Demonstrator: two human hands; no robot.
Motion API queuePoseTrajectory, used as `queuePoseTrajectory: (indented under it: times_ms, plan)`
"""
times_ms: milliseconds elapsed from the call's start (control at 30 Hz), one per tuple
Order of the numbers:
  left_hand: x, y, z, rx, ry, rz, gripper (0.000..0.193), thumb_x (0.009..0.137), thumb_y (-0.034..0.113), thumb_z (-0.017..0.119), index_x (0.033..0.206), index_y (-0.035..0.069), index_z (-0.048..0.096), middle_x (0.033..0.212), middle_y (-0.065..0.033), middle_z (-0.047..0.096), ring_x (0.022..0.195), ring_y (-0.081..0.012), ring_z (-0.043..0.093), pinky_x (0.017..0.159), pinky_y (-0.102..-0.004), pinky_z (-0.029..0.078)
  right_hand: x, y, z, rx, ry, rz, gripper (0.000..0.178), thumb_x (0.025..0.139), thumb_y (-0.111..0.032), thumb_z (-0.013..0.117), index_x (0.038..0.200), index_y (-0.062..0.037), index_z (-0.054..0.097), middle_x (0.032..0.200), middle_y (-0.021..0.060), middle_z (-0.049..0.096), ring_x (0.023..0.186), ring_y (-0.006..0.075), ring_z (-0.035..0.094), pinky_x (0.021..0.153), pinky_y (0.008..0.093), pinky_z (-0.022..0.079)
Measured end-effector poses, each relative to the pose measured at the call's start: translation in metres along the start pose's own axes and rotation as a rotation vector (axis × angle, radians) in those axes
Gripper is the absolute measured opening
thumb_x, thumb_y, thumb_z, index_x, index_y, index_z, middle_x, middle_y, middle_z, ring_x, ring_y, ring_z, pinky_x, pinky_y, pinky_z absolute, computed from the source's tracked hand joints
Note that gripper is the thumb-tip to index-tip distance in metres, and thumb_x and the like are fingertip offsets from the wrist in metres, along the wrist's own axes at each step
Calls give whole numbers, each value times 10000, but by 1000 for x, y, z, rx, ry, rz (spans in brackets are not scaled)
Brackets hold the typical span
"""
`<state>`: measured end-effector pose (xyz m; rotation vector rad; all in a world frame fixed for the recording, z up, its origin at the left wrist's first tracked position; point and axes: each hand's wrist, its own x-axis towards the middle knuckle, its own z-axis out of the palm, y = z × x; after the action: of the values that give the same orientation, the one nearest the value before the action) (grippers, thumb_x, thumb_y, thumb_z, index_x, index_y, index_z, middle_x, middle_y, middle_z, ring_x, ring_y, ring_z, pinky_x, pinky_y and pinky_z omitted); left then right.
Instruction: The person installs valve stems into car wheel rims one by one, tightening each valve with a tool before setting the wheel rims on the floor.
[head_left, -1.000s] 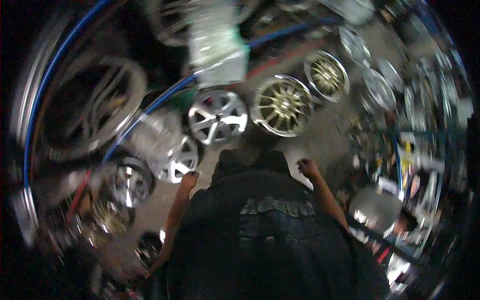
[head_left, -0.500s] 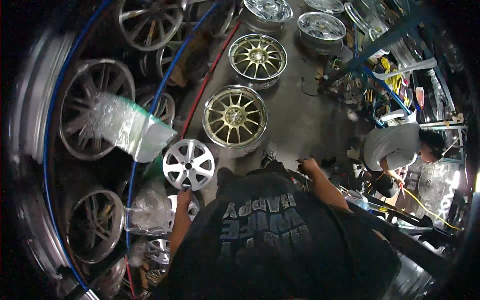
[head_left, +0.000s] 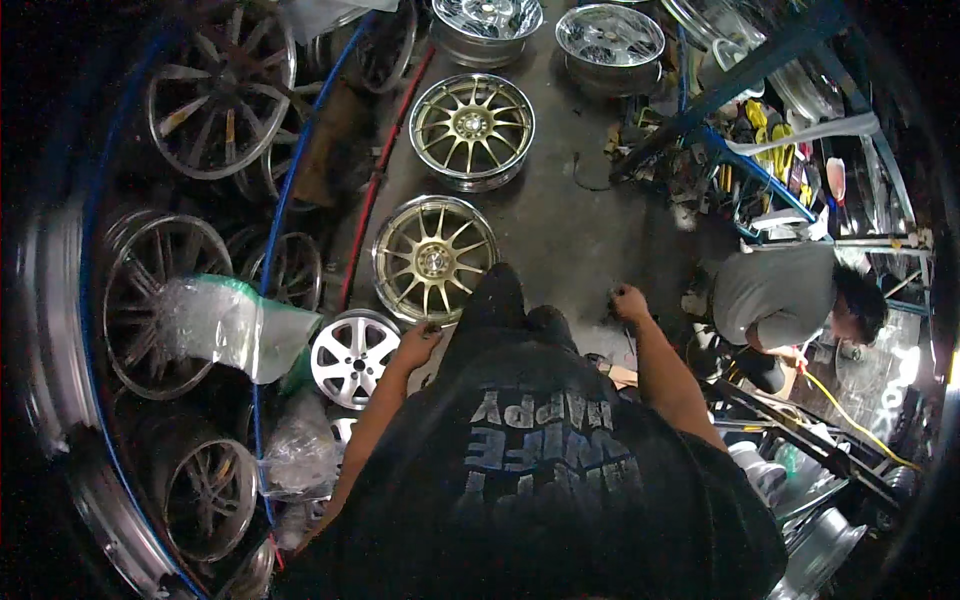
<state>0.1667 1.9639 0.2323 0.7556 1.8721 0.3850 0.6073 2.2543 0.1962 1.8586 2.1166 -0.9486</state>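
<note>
My left hand (head_left: pixel 420 345) hangs loosely open with nothing in it, apart from the wheels. Just left of it lies a white multi-spoke wheel (head_left: pixel 352 358). Ahead sits a gold-spoked wheel (head_left: pixel 436 259) with a polished rim, its right edge partly covered by my leg. My right hand (head_left: pixel 628 303) is held out over the floor, its fingers curled in with no object showing in them. Beyond the nearer gold wheel, a second gold wheel (head_left: pixel 471 123) lies face up on the floor.
Plastic-wrapped chrome wheels (head_left: pixel 610 40) stand further ahead. Along the left are blue rack bars (head_left: pixel 290 180), a red bar (head_left: pixel 380 170) and stacked wheels. At right a person in a grey shirt (head_left: pixel 775 298) bends near a yellow cord (head_left: pixel 850 415) and cluttered shelving.
My left hand has come away from the white wheel's edge and moved right. My legs have stepped forward, and the view has shifted. The right hand stays curled.
</note>
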Motion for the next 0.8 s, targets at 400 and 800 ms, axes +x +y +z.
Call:
queuePoseTrajectory:
  times_ms: [400,800]
  plan:
    - [156,-75,-7,-152,144,-316,295,880,238,537,1073,49,654,1031,-220,644,951,-383,627,845,-471,499,134,23,-35,-376,-362,108,380,861,-382,627,1023,-42,682,895,182,692,793,345,665,756,439,512]
    - [331,241,-203,-294,273,36,365,884,263,636,1154,20,617,1040,-142,671,908,-240,643,834,-378,496,402,-206,-208,-122,4,-229,392,882,-402,621,985,-32,696,832,172,687,781,348,660,710,423,496]
